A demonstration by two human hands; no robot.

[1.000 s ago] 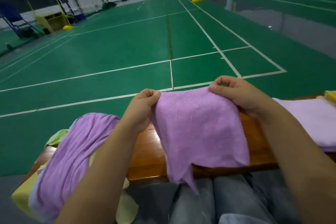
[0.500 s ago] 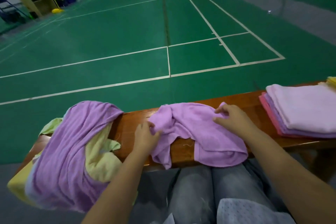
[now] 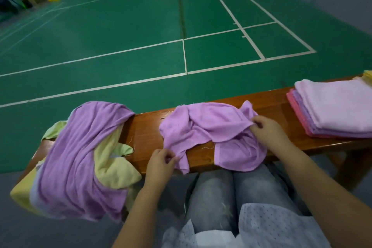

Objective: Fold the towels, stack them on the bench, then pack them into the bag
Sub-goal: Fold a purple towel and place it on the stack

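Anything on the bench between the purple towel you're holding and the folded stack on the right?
Nothing visible. Between the purple towel, pinched by the left hand and right hand, and the folded stack there is only bare bench. The unfolded pile sits on the opposite side.

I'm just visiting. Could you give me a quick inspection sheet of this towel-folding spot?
Surface: wooden bench, bare between the piles.
Job's things: crumpled purple towel mid-bench, hanging over the near edge; folded stack at right; unfolded heap at left. No bag seen.
Clutter: nothing seen.
Grips: left hand pinches the towel's near corner; right hand pinches its right edge.
Cables: nothing seen.
Surroundings: green court floor with white lines.
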